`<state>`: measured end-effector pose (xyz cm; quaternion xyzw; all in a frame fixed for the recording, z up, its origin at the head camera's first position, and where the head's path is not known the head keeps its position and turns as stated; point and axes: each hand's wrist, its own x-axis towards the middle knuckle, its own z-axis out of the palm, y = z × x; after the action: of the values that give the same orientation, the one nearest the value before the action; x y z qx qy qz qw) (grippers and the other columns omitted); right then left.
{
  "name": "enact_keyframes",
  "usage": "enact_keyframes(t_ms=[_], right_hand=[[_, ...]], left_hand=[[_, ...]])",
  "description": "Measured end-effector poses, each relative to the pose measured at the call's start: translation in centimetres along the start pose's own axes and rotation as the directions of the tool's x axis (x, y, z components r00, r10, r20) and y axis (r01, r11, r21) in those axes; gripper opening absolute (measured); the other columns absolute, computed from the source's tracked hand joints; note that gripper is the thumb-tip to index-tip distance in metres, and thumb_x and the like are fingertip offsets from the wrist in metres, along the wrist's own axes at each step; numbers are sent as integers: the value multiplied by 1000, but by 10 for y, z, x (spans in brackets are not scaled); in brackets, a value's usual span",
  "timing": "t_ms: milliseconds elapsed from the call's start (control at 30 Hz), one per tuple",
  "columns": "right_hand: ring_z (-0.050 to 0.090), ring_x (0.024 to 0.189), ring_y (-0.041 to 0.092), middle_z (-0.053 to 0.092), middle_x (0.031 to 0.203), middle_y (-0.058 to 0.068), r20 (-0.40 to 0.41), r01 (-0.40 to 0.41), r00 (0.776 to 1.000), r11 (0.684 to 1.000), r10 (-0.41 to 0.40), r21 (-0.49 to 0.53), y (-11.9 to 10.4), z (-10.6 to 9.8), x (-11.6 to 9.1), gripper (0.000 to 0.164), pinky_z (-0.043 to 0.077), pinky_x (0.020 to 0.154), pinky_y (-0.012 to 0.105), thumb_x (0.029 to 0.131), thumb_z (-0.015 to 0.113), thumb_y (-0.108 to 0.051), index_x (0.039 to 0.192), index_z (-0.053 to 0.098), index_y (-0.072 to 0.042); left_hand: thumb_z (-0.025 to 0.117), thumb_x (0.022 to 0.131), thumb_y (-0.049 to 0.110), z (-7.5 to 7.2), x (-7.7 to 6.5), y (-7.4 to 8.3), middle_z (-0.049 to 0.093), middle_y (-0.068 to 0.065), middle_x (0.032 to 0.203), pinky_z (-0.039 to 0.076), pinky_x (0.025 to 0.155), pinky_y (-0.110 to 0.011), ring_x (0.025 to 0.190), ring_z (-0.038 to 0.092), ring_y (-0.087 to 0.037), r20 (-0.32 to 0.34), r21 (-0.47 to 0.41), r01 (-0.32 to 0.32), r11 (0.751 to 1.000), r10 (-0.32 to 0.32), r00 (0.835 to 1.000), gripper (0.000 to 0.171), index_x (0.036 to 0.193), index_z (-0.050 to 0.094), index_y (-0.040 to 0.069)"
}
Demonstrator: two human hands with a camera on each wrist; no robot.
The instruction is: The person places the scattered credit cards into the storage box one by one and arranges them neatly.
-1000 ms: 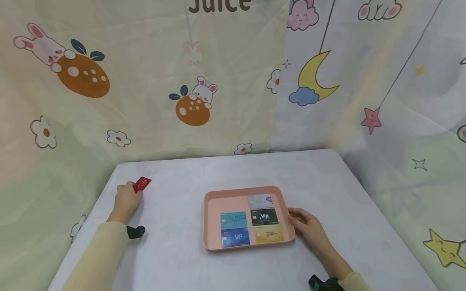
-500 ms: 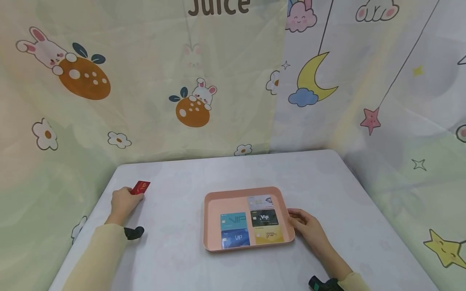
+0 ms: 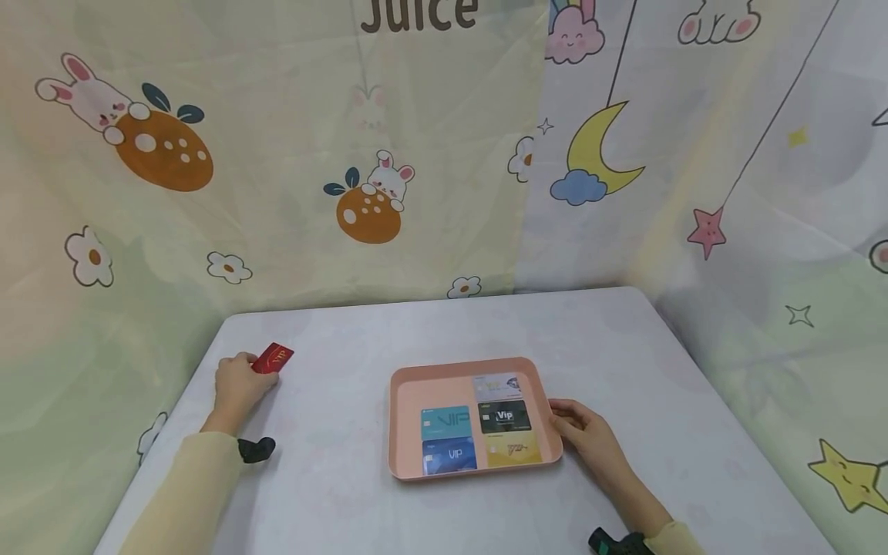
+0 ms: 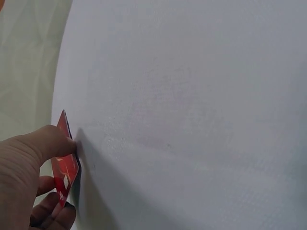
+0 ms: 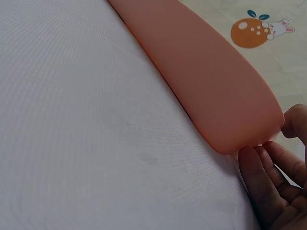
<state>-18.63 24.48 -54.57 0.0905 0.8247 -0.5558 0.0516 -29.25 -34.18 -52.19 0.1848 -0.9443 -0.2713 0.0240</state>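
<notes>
A red VIP card is pinched between the thumb and fingers of my left hand, over the table's left side. In the left wrist view the card stands edge-on, tilted close over the white surface, with several fingers behind it. A pink tray lies near the table's middle. My right hand holds the tray's right edge, thumb and fingertips against the outer wall. Lying in the tray are a teal card, a blue card, a silver card, a black card and a yellow card.
The white table has rounded far corners. A printed cloth with rabbits, flowers and a moon hangs behind and along both sides. A black wrist strap shows at the left sleeve, another strap at the right.
My left hand first shifted slightly left and down with the red card, then a little back to the right, turning the card. The right hand and tray stay in place.
</notes>
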Motion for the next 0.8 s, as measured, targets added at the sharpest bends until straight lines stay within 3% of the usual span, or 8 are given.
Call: enact_keyframes(t_ms=[367, 800], right_hand=[[66, 111, 17, 68, 131, 15, 2, 3, 1000, 1000, -3, 1, -3, 0, -1, 45, 55, 87, 16, 101, 68, -28, 139, 60, -5], [66, 111, 18, 68, 129, 15, 1, -2, 1000, 1000, 2, -3, -3, 0, -2, 45, 55, 86, 15, 101, 67, -28, 139, 60, -5]], left_hand=[[75, 89, 24, 4, -3, 10, 49, -36, 129, 50, 99, -64, 117, 47, -50, 23, 36, -64, 997, 63, 998, 70, 139, 45, -14], [79, 88, 26, 5, -8, 41, 47, -32, 136, 51, 101, -63, 124, 46, -48, 60, 17, -141, 990, 139, 988, 72, 142, 47, -9]])
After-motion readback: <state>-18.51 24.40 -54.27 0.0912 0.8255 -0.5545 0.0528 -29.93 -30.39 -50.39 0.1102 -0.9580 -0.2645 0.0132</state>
